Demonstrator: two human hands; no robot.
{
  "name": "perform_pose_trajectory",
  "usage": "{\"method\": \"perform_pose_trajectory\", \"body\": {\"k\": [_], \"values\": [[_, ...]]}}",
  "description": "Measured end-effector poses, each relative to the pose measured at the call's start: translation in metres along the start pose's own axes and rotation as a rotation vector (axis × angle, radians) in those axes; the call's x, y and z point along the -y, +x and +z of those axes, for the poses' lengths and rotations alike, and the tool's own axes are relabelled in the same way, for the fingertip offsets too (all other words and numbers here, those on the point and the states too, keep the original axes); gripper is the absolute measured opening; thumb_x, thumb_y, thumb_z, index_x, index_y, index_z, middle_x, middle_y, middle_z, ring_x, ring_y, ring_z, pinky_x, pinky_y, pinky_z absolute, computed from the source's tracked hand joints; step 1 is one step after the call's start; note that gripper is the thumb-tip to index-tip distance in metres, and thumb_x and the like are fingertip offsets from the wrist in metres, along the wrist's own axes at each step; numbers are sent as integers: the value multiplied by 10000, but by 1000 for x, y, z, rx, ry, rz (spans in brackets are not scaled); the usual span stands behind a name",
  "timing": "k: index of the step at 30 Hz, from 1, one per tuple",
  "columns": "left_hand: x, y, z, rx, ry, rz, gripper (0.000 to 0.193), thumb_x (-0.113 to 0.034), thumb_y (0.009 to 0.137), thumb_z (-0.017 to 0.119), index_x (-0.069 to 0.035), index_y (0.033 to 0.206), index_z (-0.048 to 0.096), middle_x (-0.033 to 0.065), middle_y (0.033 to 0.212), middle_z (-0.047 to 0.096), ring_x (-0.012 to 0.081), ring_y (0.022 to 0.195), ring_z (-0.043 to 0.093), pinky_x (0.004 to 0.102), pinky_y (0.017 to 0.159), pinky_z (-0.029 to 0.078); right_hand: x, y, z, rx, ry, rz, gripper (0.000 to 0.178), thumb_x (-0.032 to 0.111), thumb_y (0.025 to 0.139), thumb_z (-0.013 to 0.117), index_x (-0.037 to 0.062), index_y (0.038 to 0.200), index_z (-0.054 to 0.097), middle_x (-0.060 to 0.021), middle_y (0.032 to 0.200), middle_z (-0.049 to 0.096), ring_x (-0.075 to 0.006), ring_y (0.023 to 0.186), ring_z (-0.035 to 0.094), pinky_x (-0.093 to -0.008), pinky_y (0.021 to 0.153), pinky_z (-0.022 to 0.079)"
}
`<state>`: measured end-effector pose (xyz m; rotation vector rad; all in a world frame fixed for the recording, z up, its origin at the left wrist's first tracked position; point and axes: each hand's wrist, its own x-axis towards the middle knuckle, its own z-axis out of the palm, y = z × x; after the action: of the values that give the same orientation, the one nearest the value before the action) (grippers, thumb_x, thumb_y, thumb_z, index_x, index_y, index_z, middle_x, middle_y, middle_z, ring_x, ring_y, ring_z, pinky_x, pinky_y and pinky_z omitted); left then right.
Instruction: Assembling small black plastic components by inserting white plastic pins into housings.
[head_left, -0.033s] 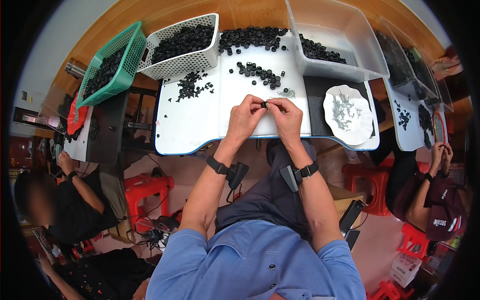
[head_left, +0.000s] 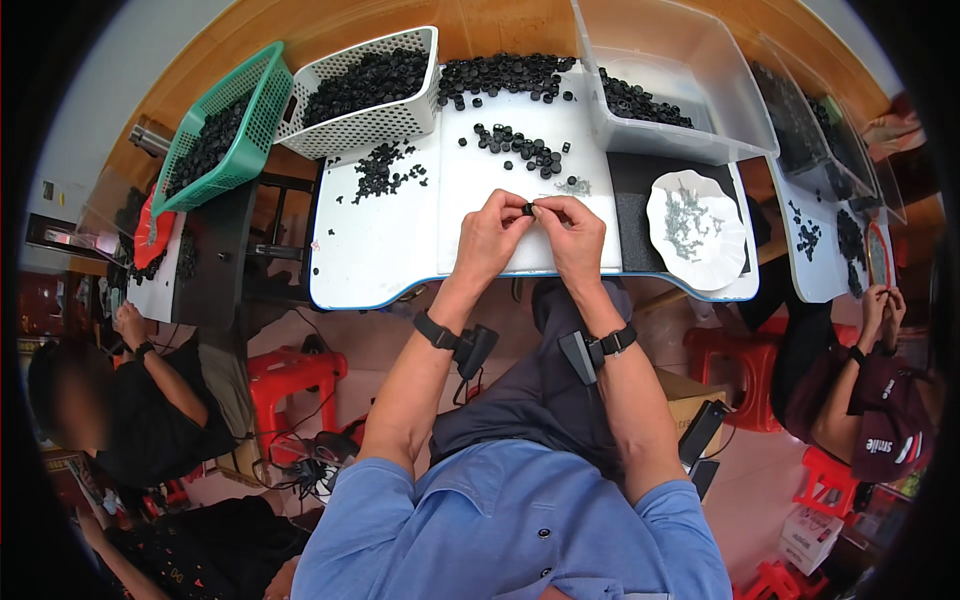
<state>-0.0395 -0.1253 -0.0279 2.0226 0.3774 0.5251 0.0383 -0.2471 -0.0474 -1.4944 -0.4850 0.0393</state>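
My left hand (head_left: 489,235) and my right hand (head_left: 574,237) meet fingertip to fingertip over the front of the white tabletop. Between them they pinch a small black round part (head_left: 527,209), mostly covered by the fingers. Just beyond lie a scatter of black round knob-like parts (head_left: 520,146) and a little heap of thin silvery pieces (head_left: 573,186). To the left is a pile of smaller black parts (head_left: 380,175). A white scalloped plate (head_left: 735,262) on the right carries more silvery pieces, too small to name.
Along the back stand a green basket (head_left: 266,125), a white perforated basket (head_left: 365,122) and a clear plastic bin (head_left: 690,145), all with black parts. Co-workers sit left and right. Red stools (head_left: 295,385) stand on the floor.
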Motion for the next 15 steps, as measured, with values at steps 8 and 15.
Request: {"method": "perform_pose_trajectory", "body": {"k": [8, 15], "values": [[-1, -4, 4, -46, 67, 28, 261, -114, 908, 760, -13, 1128, 664, 140, 885, 777, 219, 788, 766, 312, 688, 580, 1, 0, 1, -11, -11, -32, 72, 10, 861, 745, -10, 926, 770, -83, 854, 755, -133, 715, 680, -267, 656, 535], [-2, -6, 3, -38, 39, 45, 267, -122, 926, 732, 3, 1147, 651, 196, 927, 769, 309, 840, 773, 364, 717, 607, 1, -1, -1, -6, 0, 6, 78, 10, 866, 744, -19, 934, 770, -83, 866, 758, -121, 733, 684, -263, 662, 537]]}}
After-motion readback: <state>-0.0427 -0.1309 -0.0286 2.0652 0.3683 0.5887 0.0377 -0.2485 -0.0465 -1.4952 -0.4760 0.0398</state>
